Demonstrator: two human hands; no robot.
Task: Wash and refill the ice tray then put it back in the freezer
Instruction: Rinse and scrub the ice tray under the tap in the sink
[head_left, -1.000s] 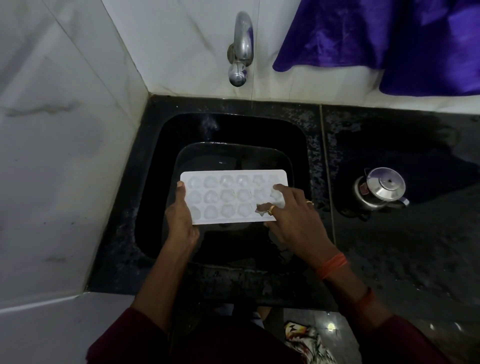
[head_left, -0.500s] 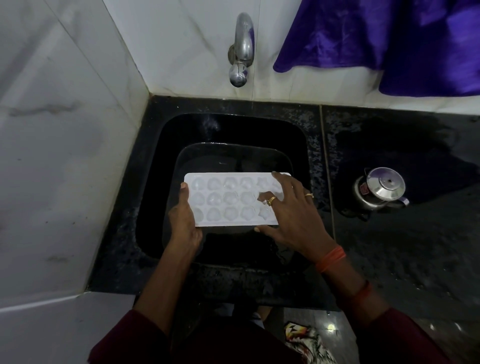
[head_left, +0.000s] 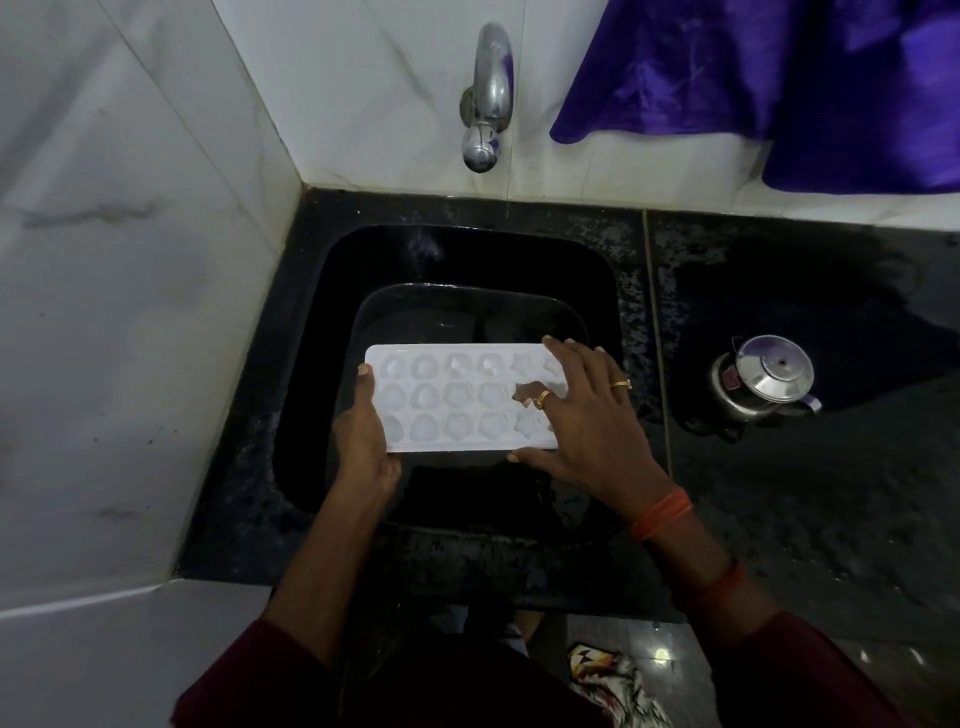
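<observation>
Observed at the sink (head_left: 467, 260): the white ice tray (head_left: 452, 400) is held level over the basin, cavities facing up, well below the tap (head_left: 488, 104) at 12 o'clock. The left hand (head_left: 363, 441) grips the tray's 9 o'clock end, thumb lying along the top edge; its other fingers are hidden underneath. The right hand (head_left: 587, 421) has changed position within the last second: from one finger working near the 4 o'clock corner, it has spread flat across the whole 3 o'clock end, fingers (head_left: 558, 353) straight and open and now reaching the far rim. The tray itself has barely shifted. Assessment: the washing step is in progress, the hand rubbing over the cavities, with refilling not begun. No stream from the tap can be made out. A steel kettle (head_left: 763, 376) stands on the wet black table (head_left: 805, 493) at 3 o'clock, well apart from the tray
</observation>
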